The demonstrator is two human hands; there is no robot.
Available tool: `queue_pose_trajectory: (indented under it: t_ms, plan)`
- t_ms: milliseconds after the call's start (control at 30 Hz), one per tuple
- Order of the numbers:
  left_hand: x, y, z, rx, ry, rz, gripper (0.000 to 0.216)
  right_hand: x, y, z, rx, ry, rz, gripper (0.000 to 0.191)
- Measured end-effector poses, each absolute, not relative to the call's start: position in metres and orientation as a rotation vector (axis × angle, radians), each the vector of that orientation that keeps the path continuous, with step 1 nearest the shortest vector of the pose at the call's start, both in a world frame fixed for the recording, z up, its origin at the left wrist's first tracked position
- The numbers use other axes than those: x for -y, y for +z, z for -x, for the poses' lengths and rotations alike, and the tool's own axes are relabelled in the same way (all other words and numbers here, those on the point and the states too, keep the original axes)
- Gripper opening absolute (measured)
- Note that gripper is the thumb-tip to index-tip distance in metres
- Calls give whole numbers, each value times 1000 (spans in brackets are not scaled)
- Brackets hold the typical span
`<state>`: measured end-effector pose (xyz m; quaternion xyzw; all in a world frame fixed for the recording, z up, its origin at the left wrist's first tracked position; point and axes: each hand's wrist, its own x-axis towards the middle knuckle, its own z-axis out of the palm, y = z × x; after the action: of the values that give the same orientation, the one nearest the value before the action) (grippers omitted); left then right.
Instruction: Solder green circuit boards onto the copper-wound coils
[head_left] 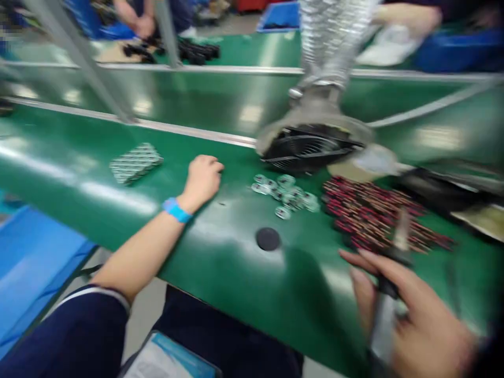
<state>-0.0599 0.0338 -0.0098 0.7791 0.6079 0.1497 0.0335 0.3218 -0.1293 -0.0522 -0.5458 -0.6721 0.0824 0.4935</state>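
Observation:
My left hand rests on the green bench with its fingers curled under; a blue wristband sits on the wrist. Whether anything is in it stays hidden. My right hand at the lower right grips a soldering iron, tip pointing up toward a pile of red and black wires. Between the hands lie several small round circuit boards and a black round pad. The picture is smeared by motion.
A panel of circuit boards lies left of my left hand. A fume extractor hood on a silver hose hangs over the bench. Other people's hands work at the far bench. A blue crate stands at the lower left.

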Motion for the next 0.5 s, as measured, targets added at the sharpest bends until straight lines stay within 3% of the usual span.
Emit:
queue_pose_trajectory:
  t_ms: [133,500]
  plan:
    - [-24,-8,56,-1875,623,-2459,42,108,-3,-302,1909,20,1573,32]
    - [18,-12,6,-1251,556,-2870,29,102,-21,-306,2040,-81,1849,33]
